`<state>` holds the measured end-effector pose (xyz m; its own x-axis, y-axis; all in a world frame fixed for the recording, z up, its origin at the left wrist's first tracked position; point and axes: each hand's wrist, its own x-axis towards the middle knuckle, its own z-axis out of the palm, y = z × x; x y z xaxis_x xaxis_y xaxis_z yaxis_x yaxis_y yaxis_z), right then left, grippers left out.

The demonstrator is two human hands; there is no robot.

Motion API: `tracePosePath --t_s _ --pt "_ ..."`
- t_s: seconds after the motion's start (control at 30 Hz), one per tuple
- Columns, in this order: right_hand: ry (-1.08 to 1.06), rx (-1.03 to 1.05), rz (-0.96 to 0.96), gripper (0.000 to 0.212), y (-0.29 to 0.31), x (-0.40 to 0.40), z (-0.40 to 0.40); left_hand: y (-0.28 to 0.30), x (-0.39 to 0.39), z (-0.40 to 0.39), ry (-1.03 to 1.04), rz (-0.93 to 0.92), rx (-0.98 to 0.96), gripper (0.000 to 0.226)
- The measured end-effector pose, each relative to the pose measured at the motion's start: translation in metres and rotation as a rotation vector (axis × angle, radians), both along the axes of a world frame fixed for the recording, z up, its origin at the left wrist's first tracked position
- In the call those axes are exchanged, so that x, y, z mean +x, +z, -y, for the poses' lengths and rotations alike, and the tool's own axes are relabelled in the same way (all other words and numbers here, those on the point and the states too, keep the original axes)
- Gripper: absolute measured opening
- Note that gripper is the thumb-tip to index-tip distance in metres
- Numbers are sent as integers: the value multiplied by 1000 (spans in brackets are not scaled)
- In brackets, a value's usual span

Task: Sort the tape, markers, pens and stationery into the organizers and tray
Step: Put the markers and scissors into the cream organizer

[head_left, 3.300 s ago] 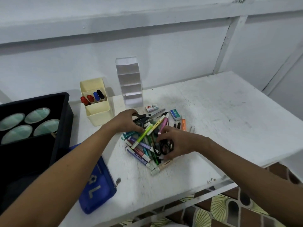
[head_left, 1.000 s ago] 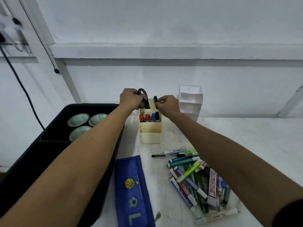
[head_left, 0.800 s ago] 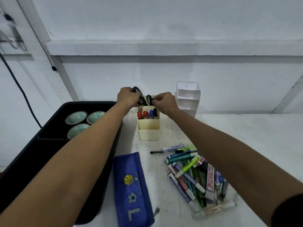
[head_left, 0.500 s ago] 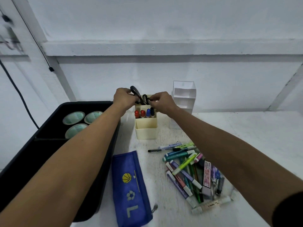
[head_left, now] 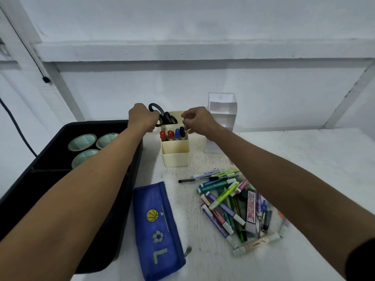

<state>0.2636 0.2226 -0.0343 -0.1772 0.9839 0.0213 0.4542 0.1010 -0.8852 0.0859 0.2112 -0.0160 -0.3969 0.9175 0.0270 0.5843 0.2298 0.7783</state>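
Note:
My left hand (head_left: 142,118) grips the handle of a pair of black scissors (head_left: 154,108) standing in the back compartment of the cream organizer (head_left: 175,157). A second pair of black scissors (head_left: 170,119) sits in that compartment beside it. My right hand (head_left: 195,120) hovers just right of them with its fingers curled and nothing visible in them. Red, blue and black markers (head_left: 172,134) stand in the organizer's middle compartment. A pile of pens and highlighters (head_left: 229,201) lies on the white table at the front right.
A black tray (head_left: 60,179) on the left holds three tape rolls (head_left: 82,141). A white tiered organizer (head_left: 222,116) stands behind my right hand. A blue pencil pouch (head_left: 158,226) lies near the front edge. One black pen (head_left: 194,180) lies apart from the pile.
Both hands carried scissors from the pile to the cream organizer. In the last half second my right hand let go of its pair and drew right; my left hand keeps hold.

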Motion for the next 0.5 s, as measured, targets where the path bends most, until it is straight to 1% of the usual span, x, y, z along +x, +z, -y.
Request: tracePosePath --t_s 0.03,0.07,0.13,0.17,0.2,0.3,0.37,0.43,0.5 --pt "4 21 4 24 1 1 4 2 1 3 10 -6 11 18" --pt "4 49 10 22 2 3 8 3 2 6 20 -53 31 26" --pt "1 122 41 18 1 8 18 6 6 18 15 -186 125 46" --pt "2 161 69 16 1 12 23 8 9 26 -6 -238 182 48" --pt "7 196 100 15 0 17 30 9 14 36 -35 -279 231 45" --pt "58 230 183 12 -5 37 49 4 31 66 -157 -358 295 22" --pt "154 224 298 12 -11 51 61 -9 42 84 -287 -426 250 13" --pt "282 177 483 15 -20 65 71 -28 51 94 -429 -499 103 13" --pt "367 116 653 17 -31 80 78 -49 55 96 -525 -559 -57 20"
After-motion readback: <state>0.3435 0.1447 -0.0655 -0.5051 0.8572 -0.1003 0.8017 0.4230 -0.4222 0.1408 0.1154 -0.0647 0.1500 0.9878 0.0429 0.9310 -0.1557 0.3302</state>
